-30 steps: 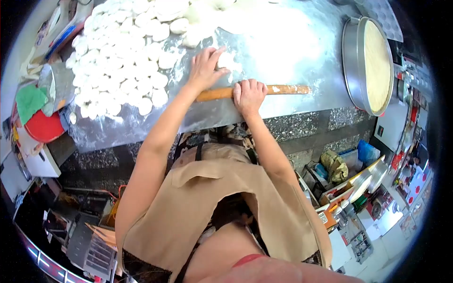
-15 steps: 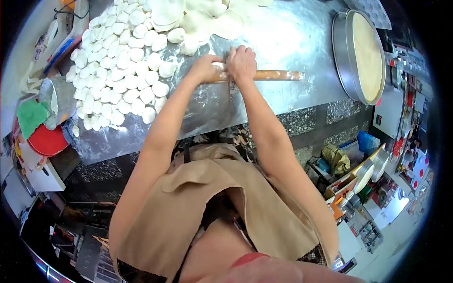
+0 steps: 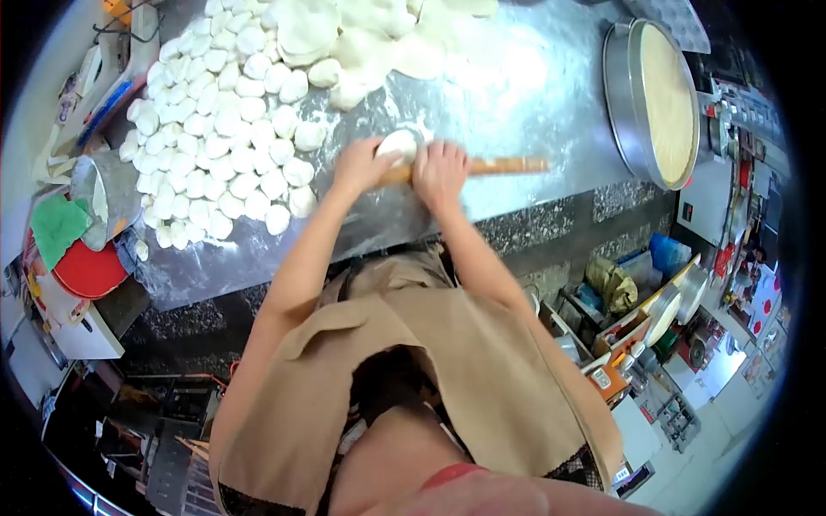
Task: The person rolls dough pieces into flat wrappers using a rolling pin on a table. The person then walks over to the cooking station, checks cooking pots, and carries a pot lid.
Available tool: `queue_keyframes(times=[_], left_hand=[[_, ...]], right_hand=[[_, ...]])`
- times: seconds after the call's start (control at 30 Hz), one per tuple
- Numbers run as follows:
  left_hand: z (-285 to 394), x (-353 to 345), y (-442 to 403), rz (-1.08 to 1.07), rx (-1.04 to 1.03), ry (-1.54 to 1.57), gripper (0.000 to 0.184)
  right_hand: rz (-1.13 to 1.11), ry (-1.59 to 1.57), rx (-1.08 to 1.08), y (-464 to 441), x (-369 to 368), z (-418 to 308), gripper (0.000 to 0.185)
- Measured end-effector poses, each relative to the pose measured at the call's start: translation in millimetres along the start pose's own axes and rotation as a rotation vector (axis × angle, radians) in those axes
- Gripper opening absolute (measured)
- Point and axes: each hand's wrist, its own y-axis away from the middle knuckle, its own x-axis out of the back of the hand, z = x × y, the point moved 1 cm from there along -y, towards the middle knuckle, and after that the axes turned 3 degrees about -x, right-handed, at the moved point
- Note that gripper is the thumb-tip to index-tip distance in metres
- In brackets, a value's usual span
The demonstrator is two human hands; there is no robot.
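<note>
A small white dough round (image 3: 399,144) lies on the metal table between my hands. My left hand (image 3: 360,165) is closed at its left edge, fingers pinching the dough close to the rolling pin's left end. Over the wooden rolling pin (image 3: 509,166) my right hand (image 3: 441,175) is curled, and the pin's bare end sticks out to the right. To the left lie many dough pieces (image 3: 228,146). Flat rolled-out wrappers (image 3: 357,53) overlap at the back of the table.
Flour dusts the metal table (image 3: 533,103). A large round pan (image 3: 621,103) stands tilted at the right edge, with a pale disc inside. At the left are a metal container (image 3: 107,193), a green cloth (image 3: 58,225) and a red round item (image 3: 90,269).
Both hands and the rolling pin have moved down toward my body. The dough round between the hands shows more fully now.
</note>
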Motion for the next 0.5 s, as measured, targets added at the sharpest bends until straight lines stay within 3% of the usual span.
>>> queue_keyframes(times=[0.1,0.2,0.3,0.33,0.37,0.43,0.5], left_hand=[[30,16,-12,0.032,0.024,-0.246,0.037],[-16,4,-5,0.216,0.045,0.083,0.036],[-1,-6,18,0.118,-0.05,0.281,0.033],[6,-4,6,0.004,-0.066,-0.01,0.028],[21,4,-4,0.086,-0.079,-0.194,0.024],[7,9,-26,0.261,-0.137,-0.135,0.024],[-8,6,-3,0.304,-0.068,-0.011,0.023]], right_hand=[[0.009,0.03,-0.121,-64,2,-22,0.029],[-0.052,-0.018,0.057,-7,9,-4,0.031],[-0.012,0.098,0.113,23,10,-1,0.03],[0.001,0.07,0.036,-1,-1,-5,0.029],[0.027,0.038,-0.034,-33,-9,-12,0.028],[0.011,-0.016,-0.081,-53,-7,-18,0.03],[-0.055,-0.093,0.026,-23,2,-13,0.029]])
